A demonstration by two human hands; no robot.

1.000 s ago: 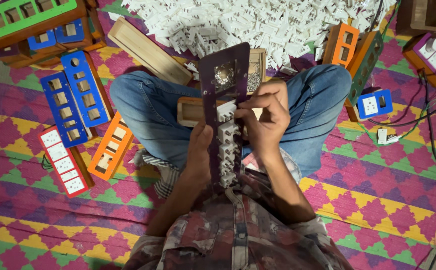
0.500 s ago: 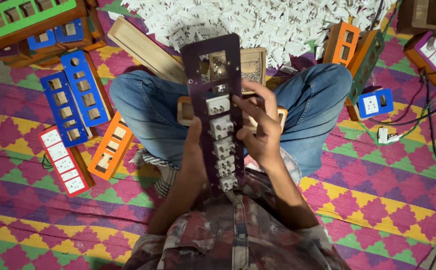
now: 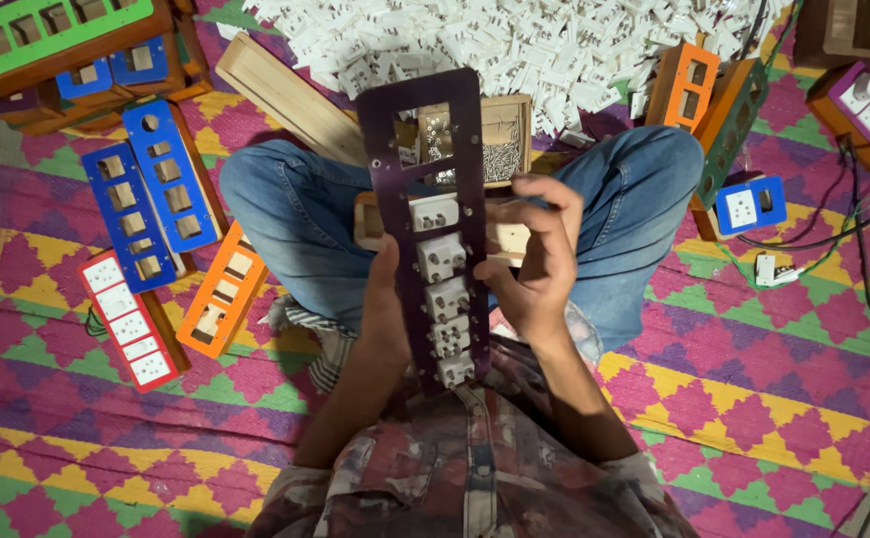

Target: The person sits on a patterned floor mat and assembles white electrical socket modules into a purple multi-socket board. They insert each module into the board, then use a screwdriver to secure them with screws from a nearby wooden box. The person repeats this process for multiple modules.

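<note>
Above the crossed denim-clad legs, both hands gripped a long dark purple panel fitted with white plastic sockets, the left hand grasping its left edge, the right hand clasping its right.

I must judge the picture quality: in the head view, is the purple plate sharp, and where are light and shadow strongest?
Head view: the purple plate and its white sockets are fairly sharp between the left hand and right hand; the white pile of parts at the top is brightest, nearly washed out; the corners darken; the shirt near the lens is softer.
</note>
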